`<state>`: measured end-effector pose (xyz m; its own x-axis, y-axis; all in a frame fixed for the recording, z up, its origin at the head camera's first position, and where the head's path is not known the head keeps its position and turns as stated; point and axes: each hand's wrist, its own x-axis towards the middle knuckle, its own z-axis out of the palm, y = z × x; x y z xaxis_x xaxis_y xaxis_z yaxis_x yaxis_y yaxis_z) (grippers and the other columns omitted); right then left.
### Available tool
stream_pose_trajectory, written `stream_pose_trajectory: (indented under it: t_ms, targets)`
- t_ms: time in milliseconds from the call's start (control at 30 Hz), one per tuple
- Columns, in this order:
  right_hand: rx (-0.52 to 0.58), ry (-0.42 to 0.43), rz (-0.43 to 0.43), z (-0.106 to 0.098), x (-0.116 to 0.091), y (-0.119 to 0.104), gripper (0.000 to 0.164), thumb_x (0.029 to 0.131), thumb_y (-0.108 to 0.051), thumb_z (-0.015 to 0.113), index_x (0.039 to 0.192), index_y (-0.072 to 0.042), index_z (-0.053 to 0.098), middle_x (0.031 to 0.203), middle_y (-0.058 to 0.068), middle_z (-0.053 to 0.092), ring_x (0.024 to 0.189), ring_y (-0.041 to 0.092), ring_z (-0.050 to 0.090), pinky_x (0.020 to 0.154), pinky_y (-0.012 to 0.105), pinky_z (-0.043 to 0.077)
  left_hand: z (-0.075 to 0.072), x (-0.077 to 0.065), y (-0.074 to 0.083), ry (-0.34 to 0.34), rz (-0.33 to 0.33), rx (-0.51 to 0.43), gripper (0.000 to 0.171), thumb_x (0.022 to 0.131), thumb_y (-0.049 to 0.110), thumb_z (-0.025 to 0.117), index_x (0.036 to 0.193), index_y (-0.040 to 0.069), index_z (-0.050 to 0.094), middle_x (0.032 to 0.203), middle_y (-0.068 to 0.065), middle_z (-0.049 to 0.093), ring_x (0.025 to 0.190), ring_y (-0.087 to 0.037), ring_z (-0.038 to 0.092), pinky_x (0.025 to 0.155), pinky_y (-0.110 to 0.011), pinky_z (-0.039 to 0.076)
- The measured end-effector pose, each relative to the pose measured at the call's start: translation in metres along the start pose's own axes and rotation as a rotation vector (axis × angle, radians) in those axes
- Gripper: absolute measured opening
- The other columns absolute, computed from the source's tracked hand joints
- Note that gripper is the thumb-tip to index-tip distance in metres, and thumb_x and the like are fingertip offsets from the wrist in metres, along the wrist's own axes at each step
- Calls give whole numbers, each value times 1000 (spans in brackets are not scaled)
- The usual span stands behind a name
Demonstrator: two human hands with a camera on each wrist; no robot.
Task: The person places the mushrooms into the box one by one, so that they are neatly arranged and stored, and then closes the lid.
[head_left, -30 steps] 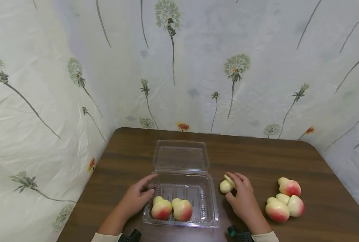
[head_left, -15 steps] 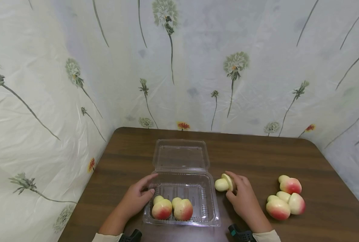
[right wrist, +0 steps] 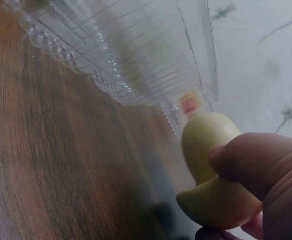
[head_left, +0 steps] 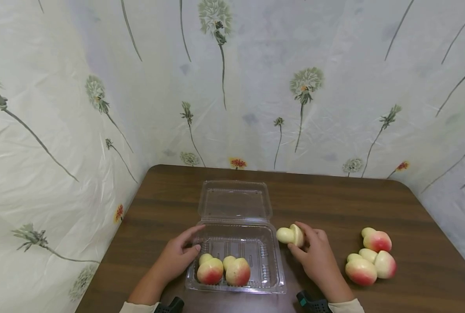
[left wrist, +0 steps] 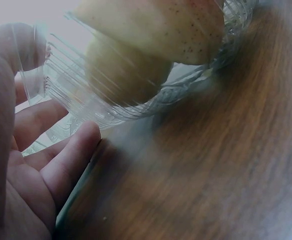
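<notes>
Spanning the lower scene: brown table (head_left: 314, 202). On it, clear hinged container (head_left: 236, 239), lid (head_left: 234, 200) folded back on the far side. Left hand (head_left: 176, 256) is at the container's left rim, thumb and index at the edge; relaxed contact or a pinch, can't tell. Right hand (head_left: 316, 256) grips one piece between thumb and fingers.

Progress, by count of mushroom-shaped pieces:
- Done: two inside, side by side along the near wall, left piece (head_left: 210, 270) and right piece (head_left: 238, 271). Back of the container and near-right corner are bare.
- In hand: one, the held piece (head_left: 296, 235).
- Left: three on the table, right of the right hand: near piece (head_left: 360, 271), side piece (head_left: 386, 264), far piece (head_left: 378, 240).

Judgement: about a third loaded, if all six go in. Lid closing not done either, if that's part of it.

Held piece location: just right of the container, by its right wall. Looks lifted per the right wrist view, not certain. Long axis runs roughly left-right across the table. Stem (head_left: 284, 235) points left at the container, cap on the finger side. Stem end vs. rim: touching or just beside, can't tell.
</notes>
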<state>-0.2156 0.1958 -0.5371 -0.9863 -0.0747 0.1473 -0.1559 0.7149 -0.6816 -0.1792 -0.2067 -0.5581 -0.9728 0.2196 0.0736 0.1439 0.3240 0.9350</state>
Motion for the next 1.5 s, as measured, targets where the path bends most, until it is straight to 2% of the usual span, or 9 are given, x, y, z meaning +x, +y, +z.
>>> stream_pose_trajectory:
  t_ms: [167,400,467,600,700,900,1067,1300,1500]
  targets:
    - [62,36,0,0,1,-1,65,91,-12,82,148,0,53,130,28,45,116,38,66,92,32,59,-1,0,-1,3,9,9,52,104,15,63,154,25,52,143,-14,65,130,-29,64,101,-29,52]
    - [86,84,-21,-3,4,-4,69,92,-21,83,148,0,50,136,25,55,113,35,69,86,29,60,-1,-1,-1,7,5,7,53,104,12,62,155,23,51,148,-14,61,131,-29,64,101,-29,52]
    - [96,98,-19,-2,5,-6,68,91,-22,83,147,-1,51,135,23,56,113,34,69,86,25,59,-2,-1,-1,14,5,16,53,104,12,62,155,23,51,149,-14,61,130,-29,64,102,-30,52]
    - [122,136,-14,0,3,-8,68,89,-23,86,146,-2,53,132,21,54,113,33,67,83,10,52,-2,-1,-1,20,8,34,52,104,15,63,155,23,52,146,-14,63,129,-28,65,101,-33,52]
    - [143,162,-16,1,1,-9,69,88,-24,87,145,-1,54,130,21,53,114,34,64,82,5,48,-2,-1,-1,16,9,30,52,104,16,63,155,23,51,145,-14,63,130,-29,65,101,-32,52]
    - [159,173,-24,2,-2,-11,68,88,-25,87,142,0,55,128,20,53,114,31,60,82,4,47,-2,-2,-2,12,-3,17,53,105,14,63,155,22,51,145,-14,64,130,-30,65,101,-27,51]
    - [166,182,-12,2,-7,-15,69,87,-23,88,146,-3,56,129,18,51,110,19,56,84,2,46,0,-1,-2,6,-6,15,53,104,15,63,155,25,51,143,-13,66,130,-29,65,102,-29,51]
    - [208,204,-19,3,-14,-25,66,85,-17,89,143,-5,59,129,17,49,104,7,54,87,4,47,1,0,-3,-5,-11,-16,53,104,12,62,155,25,51,148,-13,62,132,-29,64,100,-22,49]
    - [257,213,-64,5,-18,-39,69,83,-11,89,143,-5,57,137,13,48,108,7,55,89,6,49,0,1,-1,-9,0,-29,54,105,10,61,155,24,50,152,-14,58,133,-30,63,103,-31,51]
